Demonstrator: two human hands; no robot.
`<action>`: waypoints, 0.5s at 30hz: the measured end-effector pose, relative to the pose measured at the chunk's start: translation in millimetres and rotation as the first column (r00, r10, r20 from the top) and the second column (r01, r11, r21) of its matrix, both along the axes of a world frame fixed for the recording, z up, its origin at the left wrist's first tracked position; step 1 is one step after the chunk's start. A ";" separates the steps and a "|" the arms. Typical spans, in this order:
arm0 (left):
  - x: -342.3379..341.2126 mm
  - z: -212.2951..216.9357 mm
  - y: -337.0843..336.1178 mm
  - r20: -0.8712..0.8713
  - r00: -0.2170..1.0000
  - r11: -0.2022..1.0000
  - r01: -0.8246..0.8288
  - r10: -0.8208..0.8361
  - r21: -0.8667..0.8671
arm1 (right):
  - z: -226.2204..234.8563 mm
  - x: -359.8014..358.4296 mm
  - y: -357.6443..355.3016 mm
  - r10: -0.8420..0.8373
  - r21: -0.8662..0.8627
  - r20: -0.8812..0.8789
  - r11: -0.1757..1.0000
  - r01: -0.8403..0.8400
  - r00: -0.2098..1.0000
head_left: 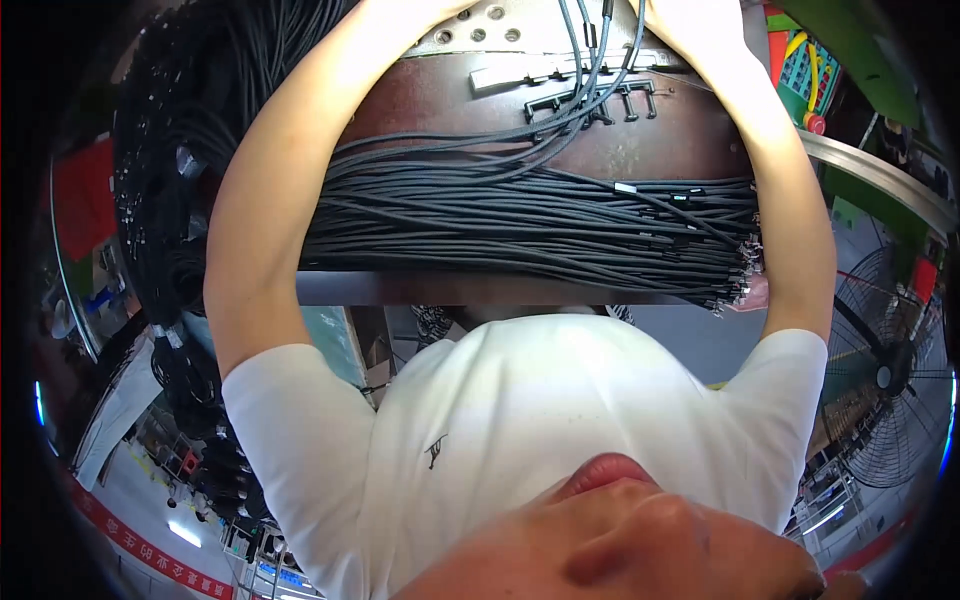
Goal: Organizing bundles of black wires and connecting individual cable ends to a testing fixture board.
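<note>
Both arms reach away from me to the top edge, where the hands are mostly cut off. Part of my left hand shows beside a pale plate with round holes; its fingers are out of sight. My right hand is close to several dark cables rising between the hands, but its grip is hidden. Those cables curve up from a thick bundle of black cables lying across the brown work surface. Small labels and bare connector ends show at the bundle's right end.
Behind the bundle lie a black pronged holder and a pale metal bar. More black cables hang and pile up at the left. A caged fan stands at the right, below a curved metal rail.
</note>
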State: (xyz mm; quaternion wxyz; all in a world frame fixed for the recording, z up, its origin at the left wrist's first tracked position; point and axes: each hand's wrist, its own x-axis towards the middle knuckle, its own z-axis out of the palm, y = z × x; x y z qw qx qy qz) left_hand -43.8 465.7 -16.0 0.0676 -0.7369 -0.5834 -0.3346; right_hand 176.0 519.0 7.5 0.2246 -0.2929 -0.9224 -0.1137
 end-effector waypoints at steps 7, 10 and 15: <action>-8.1 -2.0 -7.9 0.502 0.838 0.935 0.324 -0.214 -0.142 | -8.9 0.8 11.7 -0.146 -0.270 -0.005 0.953 0.139 0.989; -1.0 10.6 -0.2 0.370 0.917 0.947 0.241 -0.150 -0.213 | 2.1 11.6 10.0 -0.214 -0.614 -0.415 0.783 -0.099 0.884; 10.5 32.3 -26.1 0.105 0.994 0.938 0.011 0.027 -0.347 | 51.7 4.2 -19.2 -0.528 -0.942 0.046 0.261 0.213 0.848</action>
